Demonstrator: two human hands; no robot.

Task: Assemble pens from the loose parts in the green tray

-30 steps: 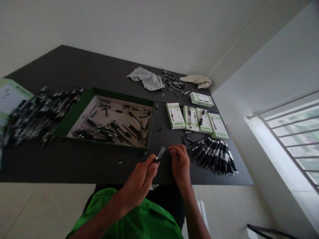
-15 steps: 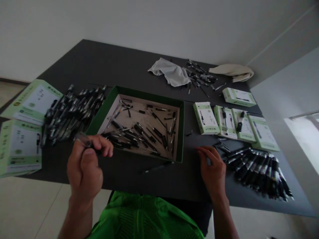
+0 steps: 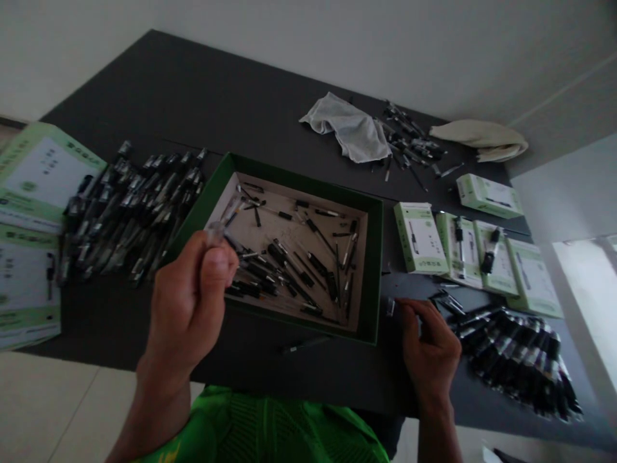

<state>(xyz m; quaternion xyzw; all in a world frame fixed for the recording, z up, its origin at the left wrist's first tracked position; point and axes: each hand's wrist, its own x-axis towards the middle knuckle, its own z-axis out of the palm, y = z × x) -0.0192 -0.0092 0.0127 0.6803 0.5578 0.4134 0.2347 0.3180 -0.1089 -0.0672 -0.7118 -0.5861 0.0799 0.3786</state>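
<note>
My left hand (image 3: pixel 187 296) is closed round a pen above the near left corner of the green box (image 3: pixel 299 177). Only the pen's clear end (image 3: pixel 215 231) shows past the thumb; the rest is hidden in the fist. On the table right of the box, my right hand (image 3: pixel 430 347) has thumb and fingers pinched at a pen cap (image 3: pixel 390 307), small and dark with a shiny edge. Inside the box lie loose black pen parts (image 3: pixel 289 263). A single pen (image 3: pixel 306 345) rests on the table in front of the box.
A big heap of pens (image 3: pixel 139 212) lies left of the box, beside green and white cartons (image 3: pixel 29 283). Fanned pens (image 3: pixel 525 360) are at right, below several pen cartons (image 3: pixel 421 238). A grey cloth (image 3: pixel 347 128), more pens (image 3: pixel 414 141) and a beige cloth (image 3: pixel 482 138) lie at the back.
My left hand has moved right, towards the box, with the pen turned more upright. The pen cap now shows at my right fingertips. The whole view has shifted a little.
</note>
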